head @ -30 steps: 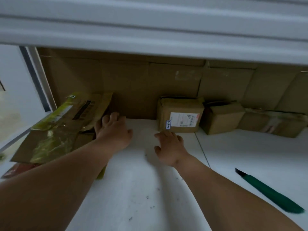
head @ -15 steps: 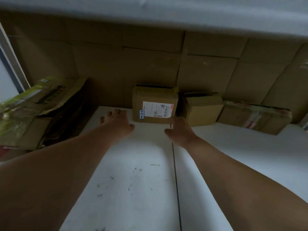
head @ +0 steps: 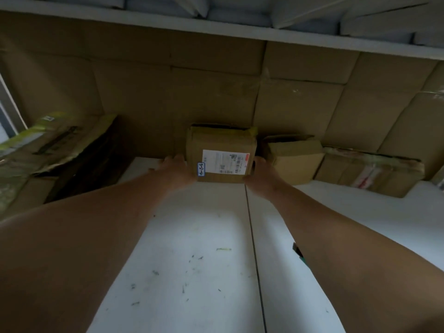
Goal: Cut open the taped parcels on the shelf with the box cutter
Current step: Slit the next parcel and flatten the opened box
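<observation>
Both hands, left hand (head: pixel 176 170) and right hand (head: pixel 263 175), press the two sides of the labelled parcel (head: pixel 222 153) at the shelf (head: pixel 199 236) back, fingers wrapped on its edges. White shelf before it lies open; box cutter (head: pixel 298 252) tip peeks beside the right forearm.

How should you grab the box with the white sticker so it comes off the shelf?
Grip the labelled parcel by its two short side faces, one hand from each side, as the left hand and right hand do. Its back is against the cardboard wall, and a neighbouring box crowds its right.
</observation>
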